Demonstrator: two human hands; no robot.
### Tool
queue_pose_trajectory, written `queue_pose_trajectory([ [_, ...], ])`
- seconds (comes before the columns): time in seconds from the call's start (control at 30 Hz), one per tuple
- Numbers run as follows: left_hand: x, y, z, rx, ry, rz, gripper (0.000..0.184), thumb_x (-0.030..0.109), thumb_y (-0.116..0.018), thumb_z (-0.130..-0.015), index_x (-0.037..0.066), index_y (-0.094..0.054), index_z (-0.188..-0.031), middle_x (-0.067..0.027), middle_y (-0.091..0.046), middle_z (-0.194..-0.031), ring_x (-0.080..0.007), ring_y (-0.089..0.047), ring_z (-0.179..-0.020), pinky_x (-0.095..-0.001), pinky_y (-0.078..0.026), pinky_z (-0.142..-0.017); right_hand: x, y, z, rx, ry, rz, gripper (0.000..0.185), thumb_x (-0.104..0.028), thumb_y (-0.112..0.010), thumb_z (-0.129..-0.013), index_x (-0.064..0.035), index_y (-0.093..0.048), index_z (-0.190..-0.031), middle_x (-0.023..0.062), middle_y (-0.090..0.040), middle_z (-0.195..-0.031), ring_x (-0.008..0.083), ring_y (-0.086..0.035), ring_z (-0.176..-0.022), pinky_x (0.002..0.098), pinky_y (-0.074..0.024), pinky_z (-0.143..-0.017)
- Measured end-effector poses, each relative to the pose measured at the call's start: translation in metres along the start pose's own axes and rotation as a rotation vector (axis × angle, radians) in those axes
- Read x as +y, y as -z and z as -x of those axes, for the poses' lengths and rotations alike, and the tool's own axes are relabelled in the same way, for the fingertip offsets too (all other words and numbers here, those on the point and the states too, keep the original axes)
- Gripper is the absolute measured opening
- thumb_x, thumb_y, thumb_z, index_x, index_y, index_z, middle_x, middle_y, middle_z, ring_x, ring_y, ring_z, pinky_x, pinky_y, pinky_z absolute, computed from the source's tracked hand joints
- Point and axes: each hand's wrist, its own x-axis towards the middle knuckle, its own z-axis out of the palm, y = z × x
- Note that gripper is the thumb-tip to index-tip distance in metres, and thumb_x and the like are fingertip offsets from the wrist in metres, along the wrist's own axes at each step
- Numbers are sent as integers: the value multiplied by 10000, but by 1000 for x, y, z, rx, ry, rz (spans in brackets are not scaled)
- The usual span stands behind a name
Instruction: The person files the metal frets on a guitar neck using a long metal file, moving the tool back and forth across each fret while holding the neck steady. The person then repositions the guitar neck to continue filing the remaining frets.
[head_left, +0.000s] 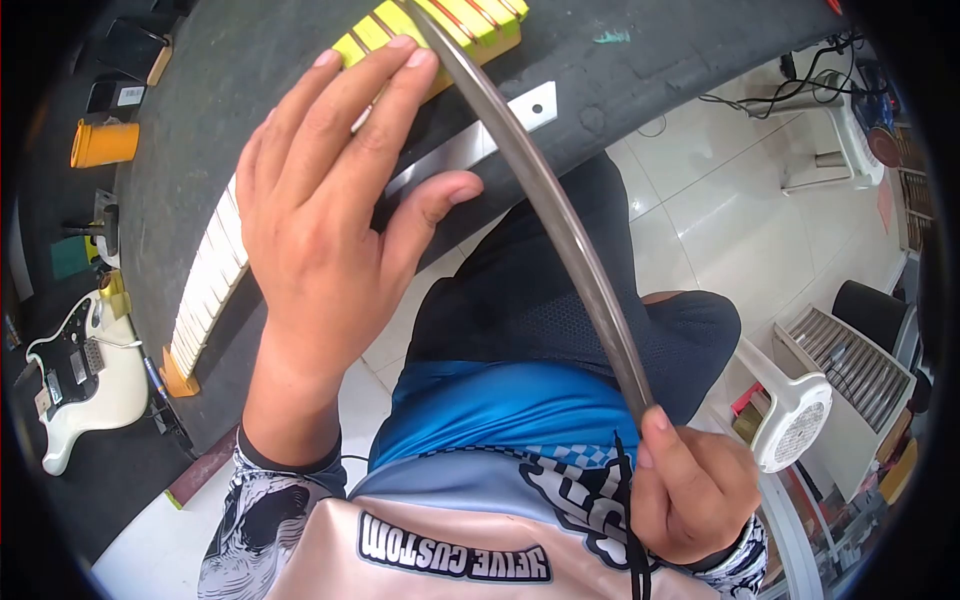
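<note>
A guitar neck (208, 290) lies on the dark work surface, its far part covered with yellow-green tape (490, 22) between the frets. My left hand (325, 200) lies palm down over the neck, fingers stretched out and thumb apart. My right hand (695, 485) is closed round the near end of a long, narrow dark metal file (560, 210). The file's far end rests over the taped frets, right beside my left index fingertip; I cannot tell whether they touch. Partly under the file and my left hand is a flat steel ruler (465, 145) with a hole at its end.
To the left are a white electric guitar body (95, 375), an orange container (105, 143) and a black clamp-like tool (108, 218). The table's edge (640, 115) runs above my lap. White plastic stools (790, 400) and cables (800, 95) are on the right.
</note>
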Motion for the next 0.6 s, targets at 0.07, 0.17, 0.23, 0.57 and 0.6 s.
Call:
queue_pose_trajectory([
  [0.07, 0, 1, -1, -4, 2, -3, 619, 379, -787, -837, 100, -661, -1375, -95, -652, -1377, -332, -561, -1336, -433, -410, -1089, -3, 2, -24, -68, -7, 18, 460, 97, -726, -771, 2, -728, -1221, 128, -681, -715, 199, -584, -496, 290, -455, -498],
  [0.17, 0, 1, -1, -5, 8, 10, 614, 370, -781, -842, 87, -658, -1373, -98, -652, -1374, -338, -560, -1336, -435, -412, -1089, -5, -17, -82, -17, 32, -9, 399, 61, -723, -828, -25, -736, -1217, 123, -653, -675, 181, -588, -501, 293, -448, -497],
  [0.23, 0, 0, -1, -8, 12, 3, 610, 368, -775, -848, 79, -655, -1372, -99, -651, -1374, -344, -560, -1334, -435, -413, -1088, -3, -35, -115, 81, 48, -58, 357, 46, -712, -858, -36, -745, -1203, 123, -649, -669, 173, -590, -506, 288, -451, -503],
  [0.57, 0, 1, 0, -8, 6, 11, 619, 386, -778, -841, 85, -655, -1368, -91, -652, -1374, -354, -562, -1325, -436, -413, -1080, 7, 8, -51, 31, -92, -177, 420, 96, -684, -797, 30, -728, -1210, 71, -647, -641, 129, -558, -492, 248, -439, -487],
  [0.6, -1, 0, 0, 1, 5, 6, 619, 390, -780, -839, 87, -658, -1365, -91, -653, -1373, -353, -562, -1326, -436, -412, -1079, 14, 6, -36, 47, -53, -186, 505, 78, -743, -737, 22, -713, -1238, 70, -620, -640, 181, -522, -447, 287, -421, -442],
])
